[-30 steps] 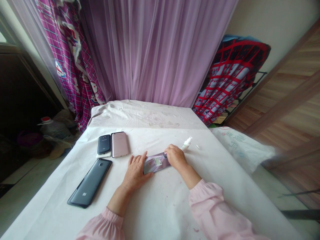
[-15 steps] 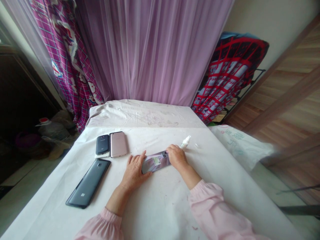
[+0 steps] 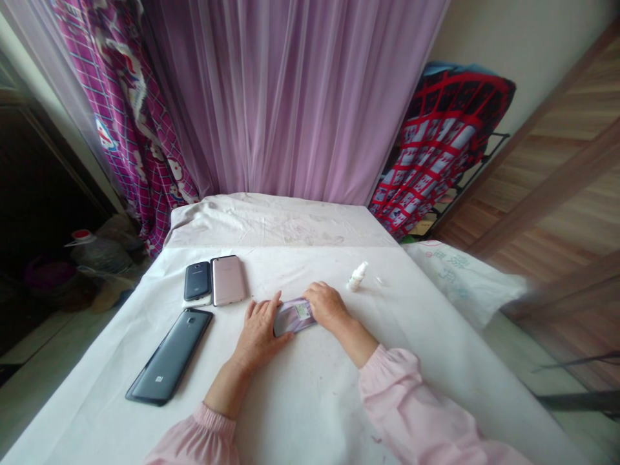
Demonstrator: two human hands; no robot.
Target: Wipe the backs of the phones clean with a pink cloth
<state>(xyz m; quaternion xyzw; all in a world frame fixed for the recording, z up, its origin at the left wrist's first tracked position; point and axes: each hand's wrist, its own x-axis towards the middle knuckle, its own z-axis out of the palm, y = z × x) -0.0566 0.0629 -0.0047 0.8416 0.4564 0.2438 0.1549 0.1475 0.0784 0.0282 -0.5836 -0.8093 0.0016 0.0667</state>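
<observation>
A shiny purple-grey smartphone (image 3: pixel 289 318) lies back up on the white cloth, with a small label (image 3: pixel 303 311) on it. My left hand (image 3: pixel 260 330) grips its left end, thumb along the near edge and fingers at the far edge. Over the phone's right part rests my right hand (image 3: pixel 328 307), its fingers curled and closed, hiding the camera end. Whatever those fingers may hold is out of sight. Just beyond the right hand stands a small white spray bottle (image 3: pixel 357 278), and a clear cap (image 3: pixel 381 281) lies beside it.
To the left, a dark phone (image 3: pixel 197 281) lies on a white one (image 3: pixel 197 302), beside a rose-gold phone (image 3: pixel 228 280). Closer in is a large black phone (image 3: pixel 169 358). Purple curtains (image 3: pixel 290 97) hang behind the table (image 3: pixel 300 413); a plastic bag (image 3: pixel 465 278) sits at right.
My right hand has slid left along the phone, from its camera end to beside the label, covering the camera. My left hand stays in place on the left end.
</observation>
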